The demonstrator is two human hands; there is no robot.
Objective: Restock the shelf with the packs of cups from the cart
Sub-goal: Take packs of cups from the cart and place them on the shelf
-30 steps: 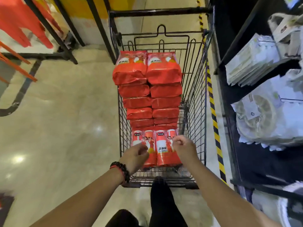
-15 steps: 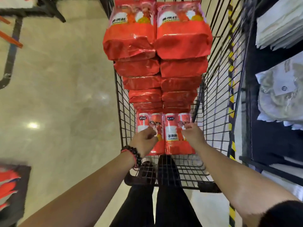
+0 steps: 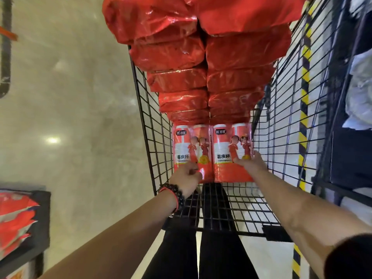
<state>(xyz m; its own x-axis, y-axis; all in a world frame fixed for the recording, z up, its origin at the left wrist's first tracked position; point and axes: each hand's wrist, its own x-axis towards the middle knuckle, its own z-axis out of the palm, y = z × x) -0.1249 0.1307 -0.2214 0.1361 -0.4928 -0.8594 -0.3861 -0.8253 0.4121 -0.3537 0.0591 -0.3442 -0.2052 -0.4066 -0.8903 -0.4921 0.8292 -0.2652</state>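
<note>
A black wire cart holds two tall stacks of red packs of cups. At the near end, two packs face me with their printed fronts: the left pack and the right pack. My left hand, with a beaded bracelet at the wrist, grips the lower front of the left pack. On the lower right corner of the right pack rests my right hand, fingers around its edge. Both packs stand low inside the cart.
A dark shelf with white bagged goods runs along the right, beside yellow-black floor tape. At the lower left, a black shelf holds red packs. My legs stand behind the cart. Polished floor lies left.
I have leaned in closer over the cart. Both hands have slid down the two front packs, from their top edges to their lower parts.
</note>
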